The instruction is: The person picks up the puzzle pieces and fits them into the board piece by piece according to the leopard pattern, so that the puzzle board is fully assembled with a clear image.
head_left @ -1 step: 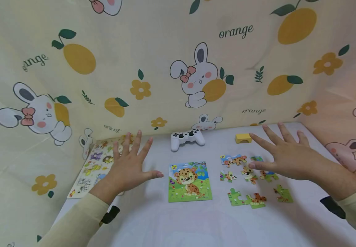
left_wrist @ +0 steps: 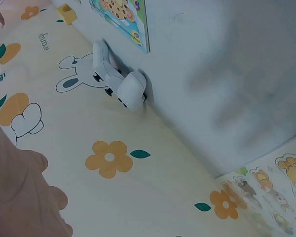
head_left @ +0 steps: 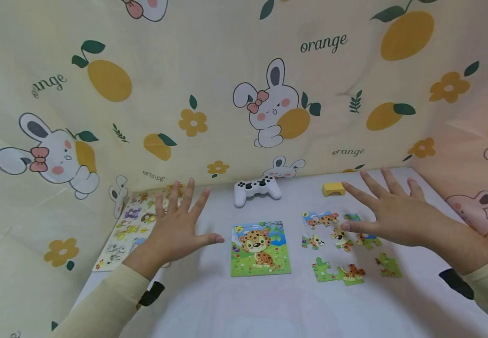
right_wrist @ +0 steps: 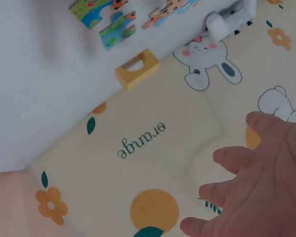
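While both hands hover with fingers spread wide and holding nothing, the right hand (head_left: 396,216) is nearer—seemingly just above—the loose pieces (head_left: 345,241), right of the leopard board (head_left: 260,249)—the left hand (head_left: 176,230) beyond it.

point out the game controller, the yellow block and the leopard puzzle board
game controller (head_left: 256,189), head view, middle of its body
yellow block (head_left: 333,189), head view, front face
leopard puzzle board (head_left: 260,248), head view, the leopard picture

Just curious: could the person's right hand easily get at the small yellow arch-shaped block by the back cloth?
Probably yes. The right hand hovers open just beside the yellow arch-shaped block, with only bare white tabletop between them.
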Available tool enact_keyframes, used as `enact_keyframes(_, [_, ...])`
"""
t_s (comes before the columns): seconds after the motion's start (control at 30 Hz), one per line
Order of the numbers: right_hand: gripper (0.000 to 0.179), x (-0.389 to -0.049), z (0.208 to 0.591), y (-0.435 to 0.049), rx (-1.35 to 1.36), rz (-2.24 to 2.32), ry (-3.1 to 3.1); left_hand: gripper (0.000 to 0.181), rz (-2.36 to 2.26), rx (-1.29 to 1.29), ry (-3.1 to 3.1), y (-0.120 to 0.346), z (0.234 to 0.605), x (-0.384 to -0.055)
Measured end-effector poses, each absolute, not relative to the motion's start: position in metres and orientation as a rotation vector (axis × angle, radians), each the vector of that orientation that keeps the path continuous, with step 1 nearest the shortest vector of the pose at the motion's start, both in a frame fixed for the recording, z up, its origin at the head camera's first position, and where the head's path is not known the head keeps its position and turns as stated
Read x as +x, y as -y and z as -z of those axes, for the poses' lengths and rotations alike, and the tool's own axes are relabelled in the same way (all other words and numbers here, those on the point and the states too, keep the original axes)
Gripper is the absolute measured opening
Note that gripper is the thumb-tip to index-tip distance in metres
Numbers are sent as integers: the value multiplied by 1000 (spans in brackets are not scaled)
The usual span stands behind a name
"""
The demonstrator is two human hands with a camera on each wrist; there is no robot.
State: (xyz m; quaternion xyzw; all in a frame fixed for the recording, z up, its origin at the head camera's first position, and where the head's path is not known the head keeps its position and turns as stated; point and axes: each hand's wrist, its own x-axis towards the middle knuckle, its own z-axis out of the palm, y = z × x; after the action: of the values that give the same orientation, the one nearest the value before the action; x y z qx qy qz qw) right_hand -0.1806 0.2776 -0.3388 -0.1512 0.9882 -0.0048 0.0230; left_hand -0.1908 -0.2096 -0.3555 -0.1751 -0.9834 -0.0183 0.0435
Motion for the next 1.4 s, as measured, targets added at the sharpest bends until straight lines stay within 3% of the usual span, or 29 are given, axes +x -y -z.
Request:
enact_keyframes(0.43, [109, -185, 325, -270, -524, 69, -3112, 120, 143, -603, 3006, 207, 353, -200])
enact_keyframes(0.77, [100, -202, 330, -260, -595, 609, -3058, 114, 637, -668, 2983, 204, 382, -216])
enact_keyframes(1.13, [74, -221, 394, -249, -544, 1599, -2661, 106, 1720, -671, 2805, 194, 452, -216])
enact_keyframes(1.3, [71, -236, 439, -248, -382, 1744, -2527, 92, 1646, -550, 2943, 189, 473, -217])
enact_keyframes(1.4, [78, -244, 462, -248, -310, 1601, -2557, 100, 1445, -485, 3072, 187, 480, -216])
